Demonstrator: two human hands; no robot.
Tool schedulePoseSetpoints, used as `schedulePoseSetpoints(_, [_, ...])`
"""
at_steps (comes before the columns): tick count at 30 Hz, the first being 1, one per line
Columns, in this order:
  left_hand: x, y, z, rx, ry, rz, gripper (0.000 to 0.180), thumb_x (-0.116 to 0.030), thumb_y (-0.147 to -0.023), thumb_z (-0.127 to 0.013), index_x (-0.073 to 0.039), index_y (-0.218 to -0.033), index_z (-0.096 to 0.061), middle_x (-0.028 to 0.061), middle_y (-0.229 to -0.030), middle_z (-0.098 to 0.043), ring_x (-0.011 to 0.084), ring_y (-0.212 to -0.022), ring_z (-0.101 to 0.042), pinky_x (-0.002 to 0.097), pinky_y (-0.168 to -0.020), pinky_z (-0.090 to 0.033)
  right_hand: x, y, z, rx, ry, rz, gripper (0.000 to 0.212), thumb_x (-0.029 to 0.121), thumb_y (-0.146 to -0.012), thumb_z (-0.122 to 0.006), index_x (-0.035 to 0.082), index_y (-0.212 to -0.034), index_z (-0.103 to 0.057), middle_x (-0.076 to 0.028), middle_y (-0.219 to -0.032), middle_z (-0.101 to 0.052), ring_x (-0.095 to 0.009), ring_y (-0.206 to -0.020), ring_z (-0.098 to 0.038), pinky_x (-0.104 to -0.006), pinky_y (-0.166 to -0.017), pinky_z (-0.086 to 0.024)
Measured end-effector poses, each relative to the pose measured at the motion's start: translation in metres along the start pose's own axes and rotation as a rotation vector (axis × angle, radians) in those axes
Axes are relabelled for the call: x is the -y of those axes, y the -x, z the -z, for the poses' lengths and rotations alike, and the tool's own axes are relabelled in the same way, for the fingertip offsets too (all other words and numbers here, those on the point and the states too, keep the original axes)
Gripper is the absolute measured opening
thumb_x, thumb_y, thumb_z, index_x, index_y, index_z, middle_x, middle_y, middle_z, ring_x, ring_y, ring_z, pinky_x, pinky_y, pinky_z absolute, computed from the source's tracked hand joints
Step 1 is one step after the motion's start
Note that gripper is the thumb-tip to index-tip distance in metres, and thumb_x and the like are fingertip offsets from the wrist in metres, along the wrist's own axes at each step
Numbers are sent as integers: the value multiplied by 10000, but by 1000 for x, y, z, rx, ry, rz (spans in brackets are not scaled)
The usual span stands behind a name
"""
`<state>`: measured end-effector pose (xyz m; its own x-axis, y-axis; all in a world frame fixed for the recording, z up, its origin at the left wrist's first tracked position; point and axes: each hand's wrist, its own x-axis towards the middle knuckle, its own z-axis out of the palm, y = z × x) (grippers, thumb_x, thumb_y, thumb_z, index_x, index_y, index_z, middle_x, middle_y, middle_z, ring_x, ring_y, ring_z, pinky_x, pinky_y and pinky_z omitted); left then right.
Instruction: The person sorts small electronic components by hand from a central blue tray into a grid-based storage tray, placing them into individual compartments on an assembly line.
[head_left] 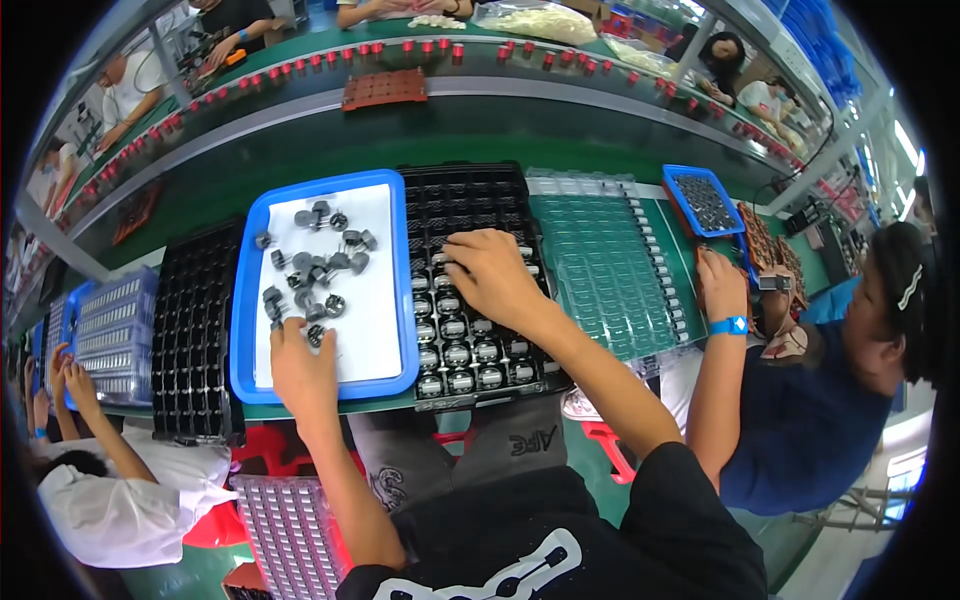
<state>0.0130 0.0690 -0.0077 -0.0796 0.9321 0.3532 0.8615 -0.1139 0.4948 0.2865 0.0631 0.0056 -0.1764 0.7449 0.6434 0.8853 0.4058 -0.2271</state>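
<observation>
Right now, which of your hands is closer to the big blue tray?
Left. The left hand is over the blue tray; the right hand is beyond its right edge, over a black tray.

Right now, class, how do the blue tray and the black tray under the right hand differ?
The blue tray is undivided, lined with a white sheet; the black tray is divided into small pockets. Grey-black parts lie scattered in the blue tray, while round parts sit in rows in the black tray. Both are roughly rectangular and lie side by side.
</observation>
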Motion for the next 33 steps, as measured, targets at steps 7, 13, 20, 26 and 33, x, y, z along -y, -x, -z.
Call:
schedulePoseSetpoints(7, [2, 1, -5, -46, 87, 6, 225, -127, -781, -715, 15, -901, -587, 138, -799, -591, 293, -694, -568, 399, -658, -458, -113, 25, 47, -115, 238, -401, 212, 139, -815, -638, -19, -944, -695, -193, -942, -687, -367, -891, -642, -445, -830, -497])
schedulePoseSetpoints(13, [3, 0, -1, -118, 94, -52, 215, -122, -783, -713, 10, -900, -590, 154, -777, -590, 307, -685, -564, 410, -650, -450, -239, 41, 83, -115, 521, -504, 277, 229, -800, -617, 7, -944, -699, -221, -987, -675, -396, -942, -630, -483, -846, -492])
schedulePoseSetpoints(20, [8, 5, -2, -128, 184, -13, 231, -159, -794, -713, -4, -888, -570, 160, -799, -575, 342, -720, -582, 426, -651, -462, -279, 21, 86, 217, 677, -706, 213, 162, -766, -628, -21, -876, -628, -267, -905, -658, -462, -881, -631, -523, -773, -505])
schedulePoseSetpoints(26, [4, 8, 0, -132, 198, 34, 256, -181, -787, -728, -13, -906, -576, 172, -858, -601, 377, -772, -601, 443, -667, -484, -266, 16, 83, 210, 744, -664, 142, 128, -801, -594, 4, -866, -613, -256, -900, -660, -460, -892, -637, -533, -748, -517])
schedulePoseSetpoints(33, [2, 7, 6, -125, 236, 40, 243, -188, -810, -709, -22, -911, -564, 159, -860, -581, 362, -793, -611, 434, -675, -498, -307, 12, 86, 238, 666, -629, 204, 140, -785, -575, -12, -921, -564, -290, -944, -643, -481, -929, -620, -530, -774, -506])
